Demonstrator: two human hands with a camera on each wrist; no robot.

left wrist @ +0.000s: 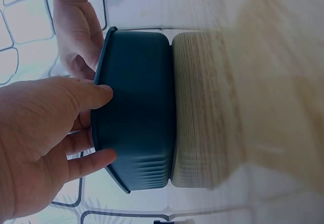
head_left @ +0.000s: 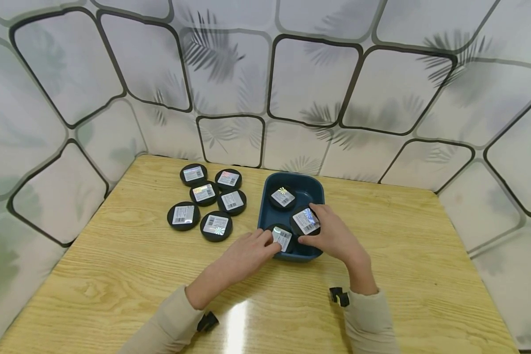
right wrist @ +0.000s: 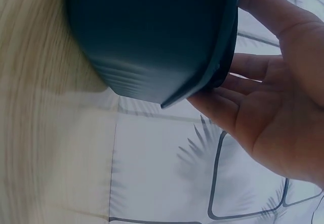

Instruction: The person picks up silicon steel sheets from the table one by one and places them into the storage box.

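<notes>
A dark blue plastic bin [head_left: 318, 183] holds three flat round black containers with white barcode labels. My right hand [head_left: 336, 236] reaches over the bin's right side and grips one labelled container [head_left: 304, 221] between thumb and fingers, tilted near the rim. At the near left corner, my left hand [head_left: 252, 253] has its fingers over another round container [head_left: 282, 238] and grips its edge. The third container [head_left: 282, 197] lies at the far end of the bin, untouched. In the left wrist view, the bin wall [left wrist: 136, 107] hides what the left fingertips hold.
Several more round black containers lie to the left of the bin, the nearest being one with a shiny label [head_left: 216, 226]. The wooden table [head_left: 407, 255] meets a patterned fabric wall [head_left: 309, 78] behind and at both sides.
</notes>
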